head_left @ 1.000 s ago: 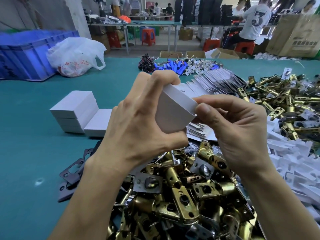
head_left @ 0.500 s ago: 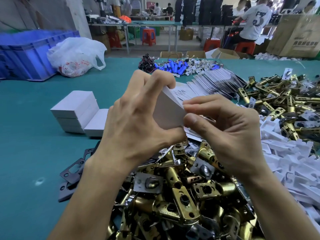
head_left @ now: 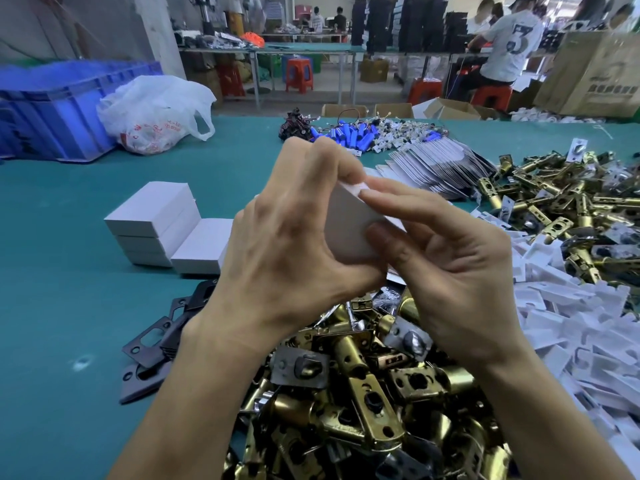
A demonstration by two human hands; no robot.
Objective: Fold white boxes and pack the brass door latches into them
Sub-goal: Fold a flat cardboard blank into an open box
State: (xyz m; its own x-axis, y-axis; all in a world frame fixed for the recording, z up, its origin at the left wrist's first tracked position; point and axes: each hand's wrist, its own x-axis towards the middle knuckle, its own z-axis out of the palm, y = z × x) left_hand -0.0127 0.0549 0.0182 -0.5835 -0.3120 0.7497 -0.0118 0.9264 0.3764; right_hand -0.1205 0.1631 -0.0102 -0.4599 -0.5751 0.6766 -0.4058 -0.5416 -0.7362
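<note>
Gripping a small white box (head_left: pixel 349 230) with the left hand (head_left: pixel 291 237), fingers curled over its top edge, thumb underneath. Pinching the same box from the other side with the right hand (head_left: pixel 450 271), one fingertip on the top corner. Held up in the air, right above a big heap of brass door latches (head_left: pixel 363 393) on the green table (head_left: pixel 69 306). Off to the left, a few closed boxes (head_left: pixel 162 230) stacked up, dark plates (head_left: pixel 162 341) just beside the heap. Loose white inserts (head_left: pixel 571 323) on the right.
</note>
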